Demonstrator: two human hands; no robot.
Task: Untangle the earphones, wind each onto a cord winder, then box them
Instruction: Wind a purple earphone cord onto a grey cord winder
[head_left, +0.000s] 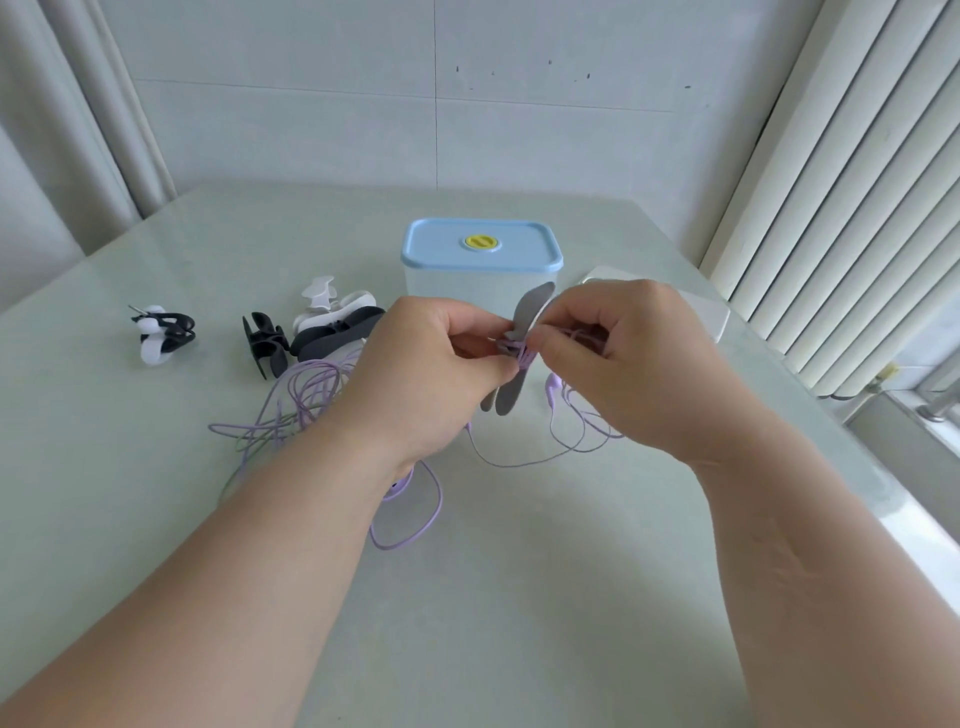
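Note:
My left hand (431, 364) pinches a grey cord winder (530, 312) at its middle, holding it upright above the table. My right hand (623, 353) pinches the purple earphone cord (522, 356) where a few turns wrap the winder's waist. An earbud (551, 387) hangs below my right hand, and loose cord (519, 462) trails down to the table. More purple cord (306, 395) lies tangled at the left. Behind my hands stands a clear box with a blue lid (480, 244), lid on.
Spare winders lie at the left: a black and white pair (163, 332), a black one (265, 345), and a white and dark grey pile (335, 322). A white flat object (711, 317) sits behind my right hand. The table's right edge is by a window.

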